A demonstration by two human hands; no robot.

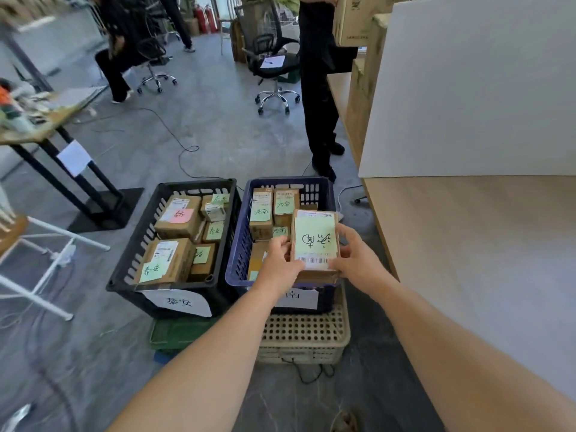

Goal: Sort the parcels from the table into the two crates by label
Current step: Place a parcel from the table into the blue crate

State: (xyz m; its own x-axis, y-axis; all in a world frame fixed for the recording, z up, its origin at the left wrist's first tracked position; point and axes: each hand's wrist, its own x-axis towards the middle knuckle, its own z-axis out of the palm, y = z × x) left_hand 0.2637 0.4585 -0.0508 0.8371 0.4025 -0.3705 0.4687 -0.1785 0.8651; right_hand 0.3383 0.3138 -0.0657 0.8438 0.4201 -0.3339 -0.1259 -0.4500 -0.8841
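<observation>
Cardboard fills your grip: both hands hold one small brown parcel (314,241) at the lower middle of the frame, over the near right corner of the blue crate (239,241). Your left hand (279,260) curls its fingers round the parcel's left edge, and your right hand (355,254) clasps its right edge. The parcel's top faces you, with a green note (314,236) bearing black handwriting and a barcode strip below it.

Beneath your hands the blue crate stands on a beige perforated crate (305,335). It holds several boxes with green notes (261,213), and your left forearm partly hides the white sign on its front. Just beside it, towards the left, the black crate (137,241) holds more boxes (177,216), most with green notes and one with a pink note. It carries a white paper sign (177,302) on its front and rests on a green crate (177,333).

Along the right of the frame runs the wooden table (467,244), with a white board (467,88) standing upright on it.

Farther off, a black cable (184,145) loops over the grey floor. At the upper middle a person in dark clothes (318,104) stands by the table's far end, holding a large carton (355,20). Behind them is an office chair (271,57) with a sheet of paper on its seat, and at the upper left another person (115,57) sits on a chair
</observation>
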